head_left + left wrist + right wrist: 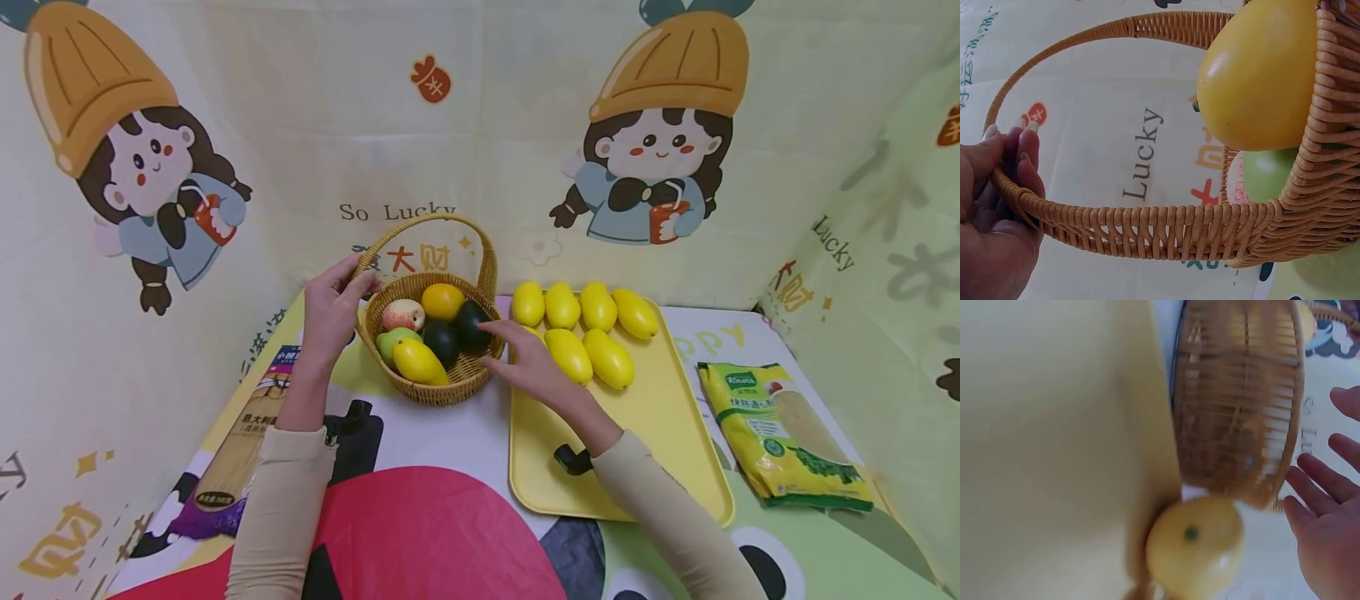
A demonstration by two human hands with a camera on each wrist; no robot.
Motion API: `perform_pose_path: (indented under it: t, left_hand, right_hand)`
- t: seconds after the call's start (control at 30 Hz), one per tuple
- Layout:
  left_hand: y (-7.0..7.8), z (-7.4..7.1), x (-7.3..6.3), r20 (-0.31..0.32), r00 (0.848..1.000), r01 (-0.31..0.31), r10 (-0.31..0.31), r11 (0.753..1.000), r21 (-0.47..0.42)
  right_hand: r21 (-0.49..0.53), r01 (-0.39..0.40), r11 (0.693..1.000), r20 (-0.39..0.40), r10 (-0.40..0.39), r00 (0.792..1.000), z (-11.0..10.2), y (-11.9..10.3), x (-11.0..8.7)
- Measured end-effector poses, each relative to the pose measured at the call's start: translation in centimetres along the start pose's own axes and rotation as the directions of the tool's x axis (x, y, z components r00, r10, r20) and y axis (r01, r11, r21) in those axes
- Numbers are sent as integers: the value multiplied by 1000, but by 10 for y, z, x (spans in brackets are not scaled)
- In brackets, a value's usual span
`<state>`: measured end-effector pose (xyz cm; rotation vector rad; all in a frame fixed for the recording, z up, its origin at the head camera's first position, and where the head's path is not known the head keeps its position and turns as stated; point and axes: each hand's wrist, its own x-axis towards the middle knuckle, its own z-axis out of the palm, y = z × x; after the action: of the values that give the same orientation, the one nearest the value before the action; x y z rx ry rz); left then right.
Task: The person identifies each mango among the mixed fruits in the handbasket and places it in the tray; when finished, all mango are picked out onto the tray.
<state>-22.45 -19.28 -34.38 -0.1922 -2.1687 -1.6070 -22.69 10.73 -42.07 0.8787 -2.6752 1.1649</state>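
Observation:
A wicker basket (431, 394) with a tall arched handle holds a mango (420, 362), a green fruit (392, 342), a pinkish speckled fruit (403, 314), an orange (442, 301) and two dark avocados (441, 342). My left hand (331, 304) grips the handle on its left side; in the left wrist view the thumb and fingers curl round the wicker handle (1160, 219). At the basket's right rim, my right hand (531, 360) has its fingers spread and holds nothing. In the right wrist view its fingertips come up to the rim.
A yellow tray (660, 433) carries several mangoes (598, 307) in two rows, right of the basket. Beyond it lies a yellow-green Knorr packet (783, 437). A spaghetti pack (232, 454) lies on the left, partly behind the left forearm. Printed cloth walls stand behind and at both sides.

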Motion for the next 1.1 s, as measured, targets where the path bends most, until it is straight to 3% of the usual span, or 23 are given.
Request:
perform_pose_path:
  t: [0.47,0.83,1.1]
  left_hand:
    - [-1,1,1,1,1000,-19,19,1000,-21]
    - [-3,0,2,8,1000,-7,7,1000,-30]
    - [-4,-1,2,6,1000,-1,1,1000,-24]
  right_hand:
    - [83,66,994,169,-79,982,42,-37,25]
    - [-57,2,998,211,10,977,62,-55,40]
    - [-26,-54,998,321,59,945,62,-54,53]
